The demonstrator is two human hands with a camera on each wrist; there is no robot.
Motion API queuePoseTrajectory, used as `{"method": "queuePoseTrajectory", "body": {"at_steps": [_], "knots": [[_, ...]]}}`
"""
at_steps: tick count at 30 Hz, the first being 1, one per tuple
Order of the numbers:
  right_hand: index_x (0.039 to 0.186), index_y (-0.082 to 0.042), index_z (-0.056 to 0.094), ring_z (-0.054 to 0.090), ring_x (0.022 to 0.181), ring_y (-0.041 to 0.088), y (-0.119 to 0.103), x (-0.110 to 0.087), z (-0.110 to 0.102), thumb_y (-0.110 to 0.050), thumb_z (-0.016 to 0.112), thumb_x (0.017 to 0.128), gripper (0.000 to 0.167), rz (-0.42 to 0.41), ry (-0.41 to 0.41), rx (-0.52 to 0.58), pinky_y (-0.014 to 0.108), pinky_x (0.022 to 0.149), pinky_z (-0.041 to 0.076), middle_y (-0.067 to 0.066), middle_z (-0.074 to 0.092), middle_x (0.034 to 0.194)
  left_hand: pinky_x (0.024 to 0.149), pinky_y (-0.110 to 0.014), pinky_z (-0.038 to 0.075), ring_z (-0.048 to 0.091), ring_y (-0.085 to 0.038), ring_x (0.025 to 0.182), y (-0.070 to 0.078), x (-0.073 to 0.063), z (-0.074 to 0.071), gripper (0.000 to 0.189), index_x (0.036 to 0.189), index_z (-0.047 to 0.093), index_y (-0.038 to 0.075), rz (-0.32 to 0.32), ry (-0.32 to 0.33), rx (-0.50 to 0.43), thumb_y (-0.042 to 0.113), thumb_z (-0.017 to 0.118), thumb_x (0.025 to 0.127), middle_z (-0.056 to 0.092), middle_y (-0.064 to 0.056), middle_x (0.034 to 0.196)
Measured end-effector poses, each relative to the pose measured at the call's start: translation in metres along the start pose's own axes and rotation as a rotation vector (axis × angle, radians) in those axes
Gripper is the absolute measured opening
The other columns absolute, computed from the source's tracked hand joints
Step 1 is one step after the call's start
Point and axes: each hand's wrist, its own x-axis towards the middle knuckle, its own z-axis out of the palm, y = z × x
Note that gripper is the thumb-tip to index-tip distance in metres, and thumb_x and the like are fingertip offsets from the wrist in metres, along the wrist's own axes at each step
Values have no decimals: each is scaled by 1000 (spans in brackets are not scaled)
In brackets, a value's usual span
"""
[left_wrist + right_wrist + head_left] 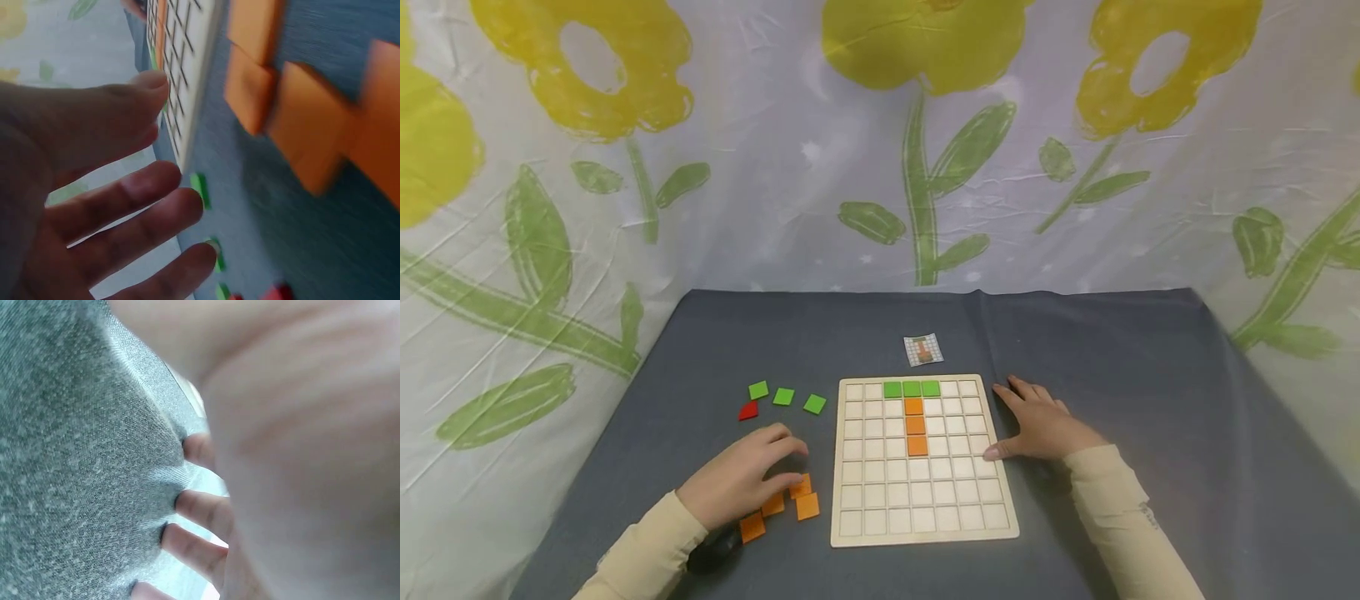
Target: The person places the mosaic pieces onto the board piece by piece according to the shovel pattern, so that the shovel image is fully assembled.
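My left hand hovers over several loose orange square tiles left of the board. In the left wrist view its thumb and fingers are spread apart with nothing between them, beside the orange tiles. The pale wooden grid board lies flat in front of me. It bears a row of green tiles at the top with orange tiles in a column below. My right hand rests by the board's right edge, thumb at the rim, fingertips pressing the cloth.
Loose green tiles and a red piece with a curved edge lie beyond my left hand. A small printed pattern card lies behind the board. A dark rounded object sits under my left wrist. Dark cloth covers the table.
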Motion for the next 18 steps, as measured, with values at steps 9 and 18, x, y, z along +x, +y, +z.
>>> {"method": "queuePoseTrajectory", "body": {"at_steps": [9,18], "knots": [[151,-6,27,19,139,47,-2,0,-2,-70,70,66,114,-1,-3,-7,66,104,25,25,18,155,71,-26,51,56,-5,84,-12,-31,-1,23,105,66,21,-99,-45,24,28,73,85,57,11,96],[151,-7,27,19,140,47,-1,-1,-2,-71,70,66,114,0,-5,-5,66,103,26,24,18,155,70,-26,51,54,-2,81,-12,-38,9,21,101,67,22,-81,-48,19,31,74,83,56,13,93]]}}
